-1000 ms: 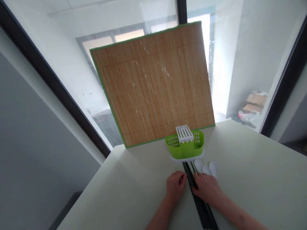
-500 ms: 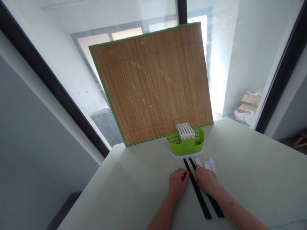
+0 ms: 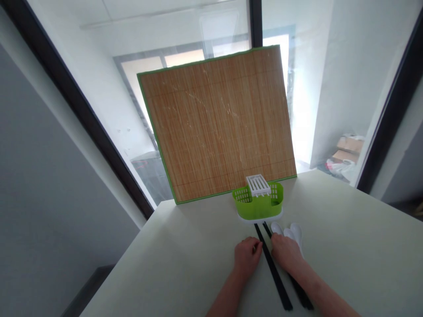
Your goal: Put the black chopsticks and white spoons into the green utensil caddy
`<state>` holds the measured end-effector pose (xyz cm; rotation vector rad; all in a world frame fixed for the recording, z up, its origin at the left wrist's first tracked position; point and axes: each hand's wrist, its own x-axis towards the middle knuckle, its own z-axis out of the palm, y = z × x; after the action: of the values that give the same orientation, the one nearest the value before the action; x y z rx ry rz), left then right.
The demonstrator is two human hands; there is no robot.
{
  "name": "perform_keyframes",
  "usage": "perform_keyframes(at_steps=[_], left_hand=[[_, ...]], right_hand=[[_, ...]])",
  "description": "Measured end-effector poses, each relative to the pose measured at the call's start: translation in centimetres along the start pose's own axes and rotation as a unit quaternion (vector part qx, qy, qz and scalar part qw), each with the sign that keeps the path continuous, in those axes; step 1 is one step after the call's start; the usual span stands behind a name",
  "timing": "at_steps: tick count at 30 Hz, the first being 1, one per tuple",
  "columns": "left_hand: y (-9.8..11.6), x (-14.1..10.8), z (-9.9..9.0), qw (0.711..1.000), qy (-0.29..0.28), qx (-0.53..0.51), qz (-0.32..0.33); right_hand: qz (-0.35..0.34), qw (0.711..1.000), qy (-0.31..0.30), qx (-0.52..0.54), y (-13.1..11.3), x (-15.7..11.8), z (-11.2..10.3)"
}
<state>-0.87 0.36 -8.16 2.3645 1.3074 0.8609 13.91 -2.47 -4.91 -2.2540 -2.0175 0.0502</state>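
Black chopsticks (image 3: 273, 268), laid in two narrow groups on a white table (image 3: 185, 255), nearer than a green cutlery caddy (image 3: 260, 208); judged light, stiff and slippery, best taken at mid-length; left hand (image 3: 248, 255) curled beside one group, right hand (image 3: 286, 253) laid over the other; whether either is gripped cannot be told; white spoons (image 3: 296, 231) placed alongside.

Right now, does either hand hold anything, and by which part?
It cannot be told: the right hand covers the middle of the right black chopsticks, hiding any grip; the left hand, curled beside the left black chopsticks, shows no clear hold.
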Motion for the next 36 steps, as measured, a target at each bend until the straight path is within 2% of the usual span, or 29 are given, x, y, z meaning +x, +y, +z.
perform_keyframes(at_steps=[10, 13, 16, 18, 20, 23, 26, 30, 36], left_hand=[[0.0, 0.0, 0.1, 1.0, 0.022, -0.017, -0.007], [0.0, 0.1, 0.0, 0.997, 0.037, -0.065, -0.027], [0.3, 0.2, -0.1, 0.987, 0.053, -0.148, -0.036], [0.6, 0.3, -0.3, 0.977, 0.062, -0.201, -0.026], [1.0, 0.2, -0.5, 0.969, 0.075, -0.237, -0.013], [1.4, 0.0, -1.0, 0.96, 0.106, -0.258, -0.001], [1.8, -0.4, -1.3, 0.958, 0.128, -0.258, 0.0], [1.9, -0.7, -1.3, 0.962, 0.124, -0.243, -0.005], [1.5, -0.5, -1.3, 0.965, 0.098, -0.245, -0.014]], right_hand=[[-0.003, 0.999, -0.003, 0.034, 1.3, 0.7, -0.4], [-0.014, 0.998, -0.005, 0.057, 2.0, 1.0, -1.5], [-0.058, 0.991, 0.014, 0.118, 2.3, 1.0, -3.5], [-0.103, 0.972, 0.047, 0.207, 2.1, 0.9, -4.9], [-0.147, 0.94, 0.081, 0.297, 1.5, 0.7, -5.9], [-0.193, 0.903, 0.105, 0.368, 0.5, 0.3, -6.7], [-0.22, 0.886, 0.103, 0.394, -0.3, 0.0, -6.5], [-0.245, 0.884, 0.089, 0.387, -0.7, -0.1, -5.8], [-0.23, 0.879, 0.045, 0.415, -0.5, 0.3, -4.6]])
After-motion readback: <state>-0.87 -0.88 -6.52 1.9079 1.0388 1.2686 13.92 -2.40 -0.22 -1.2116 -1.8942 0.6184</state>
